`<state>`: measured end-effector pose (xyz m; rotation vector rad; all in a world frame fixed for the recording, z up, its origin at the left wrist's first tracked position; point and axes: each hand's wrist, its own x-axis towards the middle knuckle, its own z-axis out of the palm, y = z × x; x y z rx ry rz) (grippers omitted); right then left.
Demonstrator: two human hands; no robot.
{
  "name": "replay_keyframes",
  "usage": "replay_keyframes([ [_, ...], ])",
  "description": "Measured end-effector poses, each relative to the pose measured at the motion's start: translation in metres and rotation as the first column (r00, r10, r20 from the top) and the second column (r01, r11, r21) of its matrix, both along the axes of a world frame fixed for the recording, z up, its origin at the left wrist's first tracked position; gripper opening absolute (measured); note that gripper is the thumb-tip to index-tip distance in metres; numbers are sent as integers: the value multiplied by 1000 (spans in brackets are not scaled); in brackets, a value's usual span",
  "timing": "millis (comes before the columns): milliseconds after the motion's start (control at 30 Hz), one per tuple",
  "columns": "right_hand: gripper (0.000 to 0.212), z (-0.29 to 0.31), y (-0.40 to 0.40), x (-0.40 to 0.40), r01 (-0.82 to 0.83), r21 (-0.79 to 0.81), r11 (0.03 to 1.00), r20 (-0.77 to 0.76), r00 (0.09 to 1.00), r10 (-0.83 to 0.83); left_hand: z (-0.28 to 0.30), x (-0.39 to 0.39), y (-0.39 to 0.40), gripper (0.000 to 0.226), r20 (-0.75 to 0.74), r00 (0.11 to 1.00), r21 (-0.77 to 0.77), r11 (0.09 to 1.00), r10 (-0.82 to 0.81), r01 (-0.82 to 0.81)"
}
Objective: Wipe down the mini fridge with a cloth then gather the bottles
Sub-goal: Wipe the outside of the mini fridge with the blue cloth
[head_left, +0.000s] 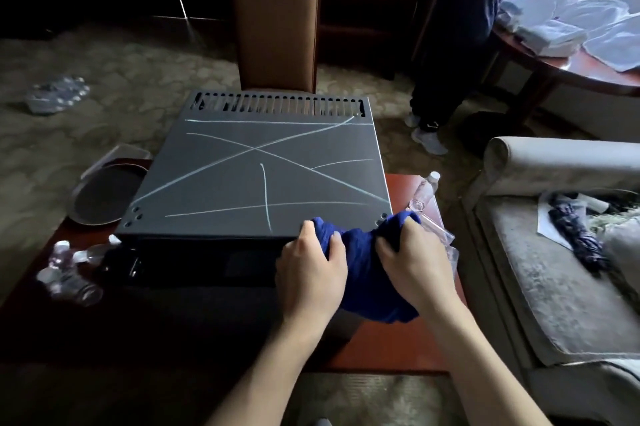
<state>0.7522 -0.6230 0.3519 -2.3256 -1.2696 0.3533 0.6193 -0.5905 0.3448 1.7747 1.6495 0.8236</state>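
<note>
Both hands grip the bunched cloth (360, 252) at the fridge (256, 166) top's near right corner, left hand (311, 269) and right hand (412, 263) side by side, chalk-marked top stretching far and left; bottles (65, 269) lie near left and right (424, 191).

Chalk-marked grey mini fridge (256, 169), bunched blue cloth (367, 252) at its corner, clear bottles (424, 191) beside

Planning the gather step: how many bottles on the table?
About 5: roughly three clustered at the fridge's front-left, two lying at its right. Cluster count uncertain; more may be hidden.
</note>
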Motion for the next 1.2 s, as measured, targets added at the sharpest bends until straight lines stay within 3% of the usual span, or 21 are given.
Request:
replay_keyframes([
  [100, 22, -1, -16, -6, -16, 12, 1000, -1, 1000, 16, -3, -7, -11, 26, 53, 998, 77, 997, -26, 22],
  [233, 20, -8, 0, 4, 87, 68, 994, -152, 985, -76, -2, 6, 2, 26, 132, 990, 128, 990, 50, -67],
  [500, 22, -2, 76, 30, 115, 37, 993, -174, 979, -107, 14, 40, 71, 24, -39, 994, -68, 993, 98, -100],
  [700, 44, 4, 41, 22, 78, 62, 995, -361, 931, -50, 10, 35, 54, 22, -64, 996, 0, 998, 57, -57],
  [867, 44, 6, 58, 20, 83, 2, 997, -196, 977, -81, 13, 50, 70, 21, -161, 985, -60, 995, 64, -75],
  [1200, 42, 0, 142, 49, 131, 50, 990, -226, 967, -117, 18, 81, 146, 27, -225, 972, -130, 986, 71, -102],
])
